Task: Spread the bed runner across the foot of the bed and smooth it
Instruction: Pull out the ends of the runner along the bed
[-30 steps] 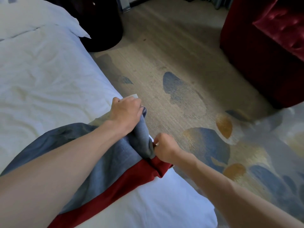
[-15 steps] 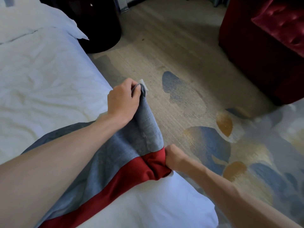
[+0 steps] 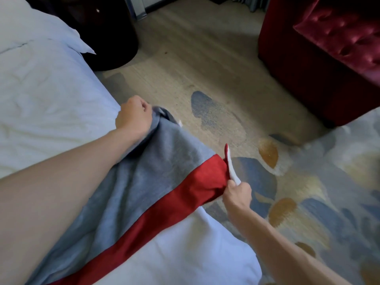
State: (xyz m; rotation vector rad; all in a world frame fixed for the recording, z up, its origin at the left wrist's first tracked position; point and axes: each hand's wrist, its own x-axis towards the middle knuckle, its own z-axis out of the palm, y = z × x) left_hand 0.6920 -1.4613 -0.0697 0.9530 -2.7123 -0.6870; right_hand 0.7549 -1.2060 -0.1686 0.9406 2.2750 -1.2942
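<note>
Grey cloth with a red band [image 3: 164,219] along its near edge, the bed runner [image 3: 144,182] lies slantwise over the corner of the white bed [image 3: 51,95]. It runs from 7 o'clock in the view up toward the centre. Its short end reaches just past the mattress edge, above the carpet [image 3: 308,192].

The left hand [image 3: 133,118], at about 10 o'clock from the centre, is curled into a fist round the far grey corner and bunches the fabric there. The right hand [image 3: 237,195], at about 4 o'clock, pinches the corner of the red band. There a strip of white lining [image 3: 232,167] is turned outward and stands up from the fingers. Between the two hands the runner's end is drawn out but creased, with a fold sagging beside the left wrist.

The carpet is beige with blue and amber patches. A red tufted armchair [image 3: 329,48] sits at 2 o'clock. At 11 o'clock stands a dark round piece of furniture [image 3: 111,38], possibly a nightstand, its shape lost in shadow. A white pillow [image 3: 67,38] corner juts in front of it.
</note>
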